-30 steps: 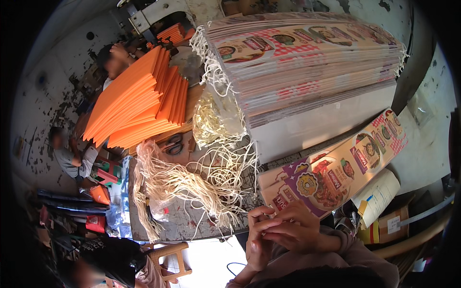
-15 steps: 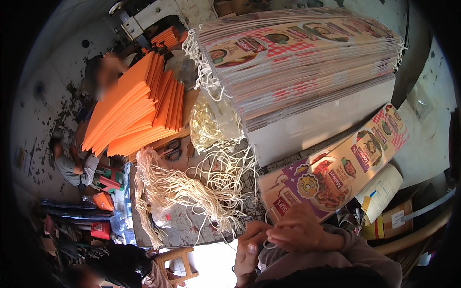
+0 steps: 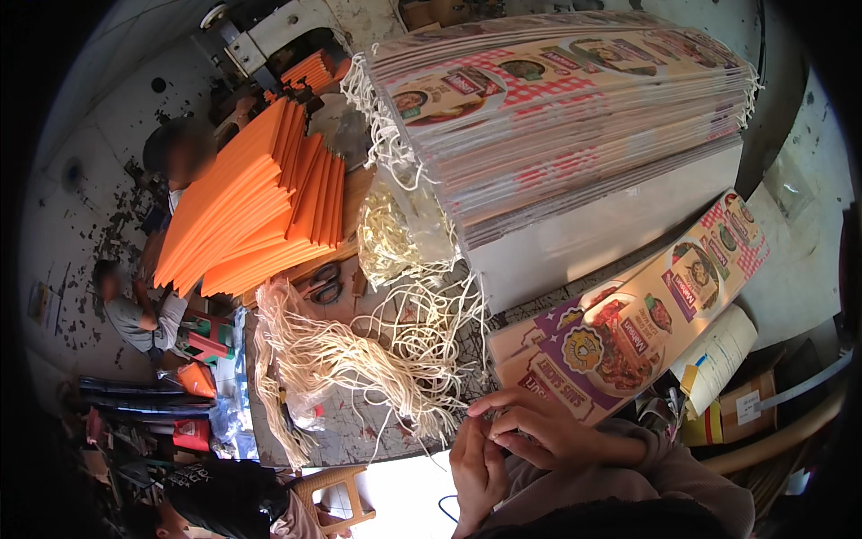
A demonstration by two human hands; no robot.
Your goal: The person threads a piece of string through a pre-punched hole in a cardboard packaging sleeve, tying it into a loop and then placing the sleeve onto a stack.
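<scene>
Several long printed sheets (image 3: 620,346), tan & purple w/ food pics, lie in a small fanned pile at the table's (image 3: 355,429) near edge, R of centre; just below their near end, R hand (image 3: 548,433) & L hand (image 3: 479,469) meet fingertip to fingertip, fingers bent, as if pinching sth small; can't tell if anything's between them, nor if R hand touches the sheets.

L of the hands, a loose heap of white cords (image 3: 395,359) w/ pinkish plastic at its L end; behind it, scissors (image 3: 327,286) & a clear bag of yellowish bits (image 3: 384,229); behind the sheets, a tall stack of similar printed pieces (image 3: 575,135), white strings at both ends; far L, fanned orange stack (image 3: 238,202), one person (image 3: 175,153) behind it; lower L, another in a black shirt (image 3: 220,492) next to a tan plastic chair (image 3: 352,496); R, a paper roll (image 3: 725,355) & cardboard box (image 3: 750,395).
</scene>
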